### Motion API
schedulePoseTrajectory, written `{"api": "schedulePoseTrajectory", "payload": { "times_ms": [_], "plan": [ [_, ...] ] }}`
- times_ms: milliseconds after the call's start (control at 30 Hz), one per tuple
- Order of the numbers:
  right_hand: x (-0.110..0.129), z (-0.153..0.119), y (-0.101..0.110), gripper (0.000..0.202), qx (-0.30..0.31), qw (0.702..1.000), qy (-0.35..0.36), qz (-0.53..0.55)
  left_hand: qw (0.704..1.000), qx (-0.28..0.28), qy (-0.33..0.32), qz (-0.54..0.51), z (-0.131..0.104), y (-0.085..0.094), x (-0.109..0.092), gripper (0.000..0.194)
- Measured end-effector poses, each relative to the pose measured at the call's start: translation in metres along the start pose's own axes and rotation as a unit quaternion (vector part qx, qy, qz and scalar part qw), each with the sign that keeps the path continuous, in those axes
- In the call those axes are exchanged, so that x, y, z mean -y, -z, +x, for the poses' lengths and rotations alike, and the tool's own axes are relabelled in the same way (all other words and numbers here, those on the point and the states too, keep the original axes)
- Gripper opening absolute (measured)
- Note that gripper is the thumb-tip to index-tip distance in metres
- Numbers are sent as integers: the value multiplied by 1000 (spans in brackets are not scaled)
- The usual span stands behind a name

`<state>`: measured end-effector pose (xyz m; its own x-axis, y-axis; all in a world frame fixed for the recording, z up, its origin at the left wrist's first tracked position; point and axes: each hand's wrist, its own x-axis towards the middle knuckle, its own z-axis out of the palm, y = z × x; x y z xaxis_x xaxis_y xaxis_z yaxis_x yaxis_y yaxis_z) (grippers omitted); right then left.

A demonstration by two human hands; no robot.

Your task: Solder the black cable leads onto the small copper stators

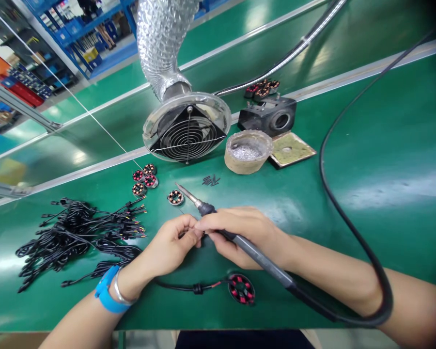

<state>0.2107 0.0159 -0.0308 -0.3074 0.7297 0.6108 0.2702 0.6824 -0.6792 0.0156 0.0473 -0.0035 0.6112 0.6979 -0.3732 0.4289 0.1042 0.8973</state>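
My right hand (245, 232) is closed round a soldering iron (261, 259), its tip pointing up and left. My left hand (174, 245) pinches at the right fingertips; what lies between its fingers is mostly hidden. Just beyond the iron's tip sits a small motor stator (175, 197) with copper windings. Below my hands lies a stator with red windings (241, 289), joined to a black cable (181, 287) that runs under my left wrist. Several small black tubes (211, 181) lie beyond the iron.
Several stators (144, 179) and a heap of black cables (76, 232) lie at left. A fume extractor (187, 131) hangs over the bench. Behind stand a bowl of silvery material (249, 151), a yellowish pad (292, 149) and a black holder (269, 116). The iron's cord (325, 179) loops at right.
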Motion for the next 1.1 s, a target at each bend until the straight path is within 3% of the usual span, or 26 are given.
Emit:
{"api": "schedulePoseTrajectory", "payload": {
  "times_ms": [167, 267, 333, 467, 667, 867, 1100],
  "plan": [
    [-1, -3, -5, 37, -16, 999, 20, -34, 994, 3, 71, -80, 2, -2, -5, 34],
    [-1, -3, -8, 33, -31, 998, 28, -47, 971, 34, 161, -172, 3, -3, -8, 35],
    [-1, -2, -8, 30, -43, 997, 26, -51, 959, 29, 184, -213, 4, -4, -10, 32],
    [0, -3, 2, 32, -26, 999, -10, -31, 959, -30, 184, -215, 4, -8, -12, 29],
    [-7, -10, 5, 39, 42, 998, -31, -24, 968, -59, 169, -178, 4, -10, -11, 25],
    [-9, -7, -9, 36, 18, 998, -45, -25, 973, -84, 144, -159, 7, -10, -8, 22],
    [-5, -5, -10, 36, -43, 994, -86, -61, 977, -98, 132, -135, 8, -11, -5, 17]
  ]
}}
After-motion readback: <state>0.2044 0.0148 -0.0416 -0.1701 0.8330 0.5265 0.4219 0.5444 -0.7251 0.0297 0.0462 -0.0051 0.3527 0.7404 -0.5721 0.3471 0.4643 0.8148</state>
